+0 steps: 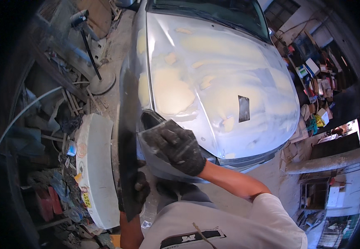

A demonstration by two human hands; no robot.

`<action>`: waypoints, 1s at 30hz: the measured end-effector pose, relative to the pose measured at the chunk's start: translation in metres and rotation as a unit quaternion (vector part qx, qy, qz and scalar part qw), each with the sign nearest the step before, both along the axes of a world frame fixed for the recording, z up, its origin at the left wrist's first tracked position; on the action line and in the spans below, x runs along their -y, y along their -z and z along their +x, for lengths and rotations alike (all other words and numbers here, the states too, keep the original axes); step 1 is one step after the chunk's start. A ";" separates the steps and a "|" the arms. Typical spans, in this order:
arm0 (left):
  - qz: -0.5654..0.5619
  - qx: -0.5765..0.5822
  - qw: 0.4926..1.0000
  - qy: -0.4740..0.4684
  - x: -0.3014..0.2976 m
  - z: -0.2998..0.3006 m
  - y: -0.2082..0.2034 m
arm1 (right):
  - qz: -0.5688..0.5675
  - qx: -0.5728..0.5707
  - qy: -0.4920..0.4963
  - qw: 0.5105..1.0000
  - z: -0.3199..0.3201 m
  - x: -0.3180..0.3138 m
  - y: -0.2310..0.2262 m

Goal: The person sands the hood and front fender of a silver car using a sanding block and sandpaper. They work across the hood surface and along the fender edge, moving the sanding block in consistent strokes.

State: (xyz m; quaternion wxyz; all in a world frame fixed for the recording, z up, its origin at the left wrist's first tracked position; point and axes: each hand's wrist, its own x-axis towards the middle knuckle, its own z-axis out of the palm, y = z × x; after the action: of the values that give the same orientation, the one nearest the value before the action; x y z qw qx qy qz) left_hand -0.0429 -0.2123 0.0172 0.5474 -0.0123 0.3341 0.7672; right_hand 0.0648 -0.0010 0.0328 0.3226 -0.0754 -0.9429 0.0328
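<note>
The silver car hood (pixel 217 89) in front of me carries broad cream-yellow filler patches (pixel 172 91). My right hand (pixel 175 147), in a dirty black glove, is closed on a thin grey spreader (pixel 148 136) by the headlight corner. Low on the left, my left hand (pixel 139 189), gloved too, grips a long dark flat board (pixel 126 153) held nearly edge-on beside the fender. The board hides part of that hand. A dark rectangular plate (pixel 244 108) lies flat on the hood, apart from both hands.
A white bumper-like panel (pixel 99 170) stands at left, close to the board. Behind it are scrap and cans. A stand with a round base (pixel 102 79) is at far left. Shelves of boxes (pixel 319 83) line the right side, above a pale horizontal beam (pixel 329 159).
</note>
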 end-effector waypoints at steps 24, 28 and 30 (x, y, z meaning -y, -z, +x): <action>-0.147 -0.509 0.823 -0.206 -0.254 0.091 -0.007 | -0.169 0.133 0.017 0.977 0.156 -0.390 -0.110; -0.208 -0.679 0.652 -0.265 -0.328 0.091 0.013 | -0.111 0.168 -0.023 0.979 0.087 -0.410 -0.140; -0.272 -0.787 0.492 -0.256 -0.350 0.084 0.018 | 0.036 0.175 -0.096 0.979 0.044 -0.406 -0.144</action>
State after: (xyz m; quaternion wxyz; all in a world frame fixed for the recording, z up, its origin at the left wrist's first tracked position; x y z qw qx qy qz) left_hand 0.0406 0.1373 -0.0003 -0.1933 0.3632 0.8003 0.4361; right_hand 0.1086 0.4046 0.1766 0.1507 0.0228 -0.9882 0.0163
